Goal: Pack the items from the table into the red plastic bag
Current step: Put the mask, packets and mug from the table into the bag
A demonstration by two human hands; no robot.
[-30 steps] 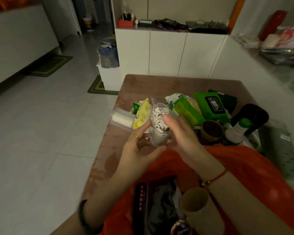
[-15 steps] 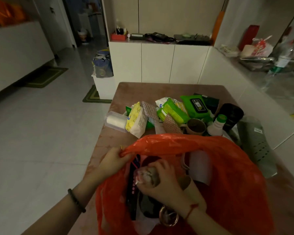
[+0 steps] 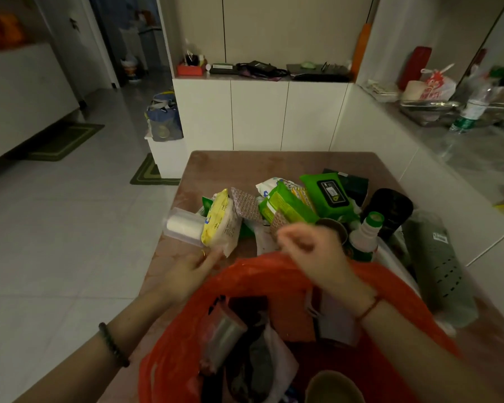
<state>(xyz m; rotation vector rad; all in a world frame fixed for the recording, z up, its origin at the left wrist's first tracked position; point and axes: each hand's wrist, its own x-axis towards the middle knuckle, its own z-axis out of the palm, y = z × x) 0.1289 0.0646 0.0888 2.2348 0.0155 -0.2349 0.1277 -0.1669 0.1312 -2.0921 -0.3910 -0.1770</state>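
the red plastic bag (image 3: 274,274) sits open at the near edge of the table (image 3: 274,164), its mouth gaping toward the camera, with a clear container (image 3: 224,335), dark items and a cardboard tube (image 3: 332,385) already inside. the left hand (image 3: 189,271) reaches past the bag's left rim, fingers extended and loosely spread, its fingertips touching the lower corner of a yellow-and-white packet (image 3: 220,222). the right hand (image 3: 312,251) hovers over the bag's far rim, blurred, fingers curled inward; i cannot tell whether it pinches anything. just beyond lie the unpacked items: a white roll in a clear case (image 3: 184,226) at the left, a foil blister sheet (image 3: 246,206), green wipe packs (image 3: 285,206), a white bottle with a green cap (image 3: 364,237), a black pouch (image 3: 393,210) and a grey perforated mat (image 3: 437,269) on the right. farther back stand white cabinets (image 3: 259,114).
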